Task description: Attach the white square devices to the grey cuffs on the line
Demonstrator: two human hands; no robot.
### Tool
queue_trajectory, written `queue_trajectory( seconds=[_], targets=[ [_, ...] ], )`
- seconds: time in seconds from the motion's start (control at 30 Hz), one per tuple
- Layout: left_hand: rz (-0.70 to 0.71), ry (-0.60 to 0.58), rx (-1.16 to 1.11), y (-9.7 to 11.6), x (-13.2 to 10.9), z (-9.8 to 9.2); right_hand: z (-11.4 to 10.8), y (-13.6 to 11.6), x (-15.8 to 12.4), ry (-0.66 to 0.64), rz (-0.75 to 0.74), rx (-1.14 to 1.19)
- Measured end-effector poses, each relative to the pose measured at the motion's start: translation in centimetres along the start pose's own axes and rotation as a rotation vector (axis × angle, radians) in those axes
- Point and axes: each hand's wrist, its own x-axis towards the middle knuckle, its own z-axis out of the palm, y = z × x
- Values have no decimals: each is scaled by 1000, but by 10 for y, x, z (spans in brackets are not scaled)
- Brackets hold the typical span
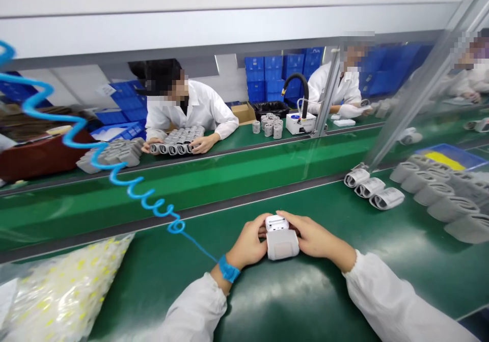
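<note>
Between both hands, over the green worktop, is a wrist blood pressure monitor (pixel 282 244) with a white housing and a rolled grey cuff. The small white housing (pixel 277 223) faces away from me, with the cuff on the near side. My left hand (pixel 250 240) grips its left side, fingers curled behind it. A blue wrist strap (pixel 228 268) with a coiled blue cord (pixel 143 196) is on that wrist. My right hand (pixel 311 235) holds the right side, its fingers reaching over the top of the housing. Parts of the fingers are hidden behind the monitor.
Three rolled cuffs (pixel 386 198) lie at the right, beside rows of grey cuffs (pixel 453 207) and a blue tray (pixel 473 159). A plastic bag of white and yellow pieces (pixel 64 286) lies at left. Across a green divider (pixel 229 171), co-workers in white coats handle similar cuffs.
</note>
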Motion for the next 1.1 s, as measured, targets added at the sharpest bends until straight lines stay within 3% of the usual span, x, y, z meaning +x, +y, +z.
queue_trajectory(
  seconds=[0.3, 0.47, 0.6, 0.83, 0.97, 1.1],
  targets=[
    [-102, -92, -51, -1, 11, -10, 3, 17, 1, -71, 37, 144],
    [-87, -143, -1, 4, 15, -12, -1, 12, 1, -63, -24, -8],
    [-20, -96, 30, 3, 14, -7, -3, 12, 2, -49, -45, -130],
    [67, 21, 100, 2, 9, 6, 8, 21, -1, -1, -67, -146],
    [110, 22, 135, 4, 7, 8, 13, 20, -2, 46, -71, -147],
    [64, -13, 94, 3, 9, 1, 7, 16, 2, 25, -75, -66]
  ],
)
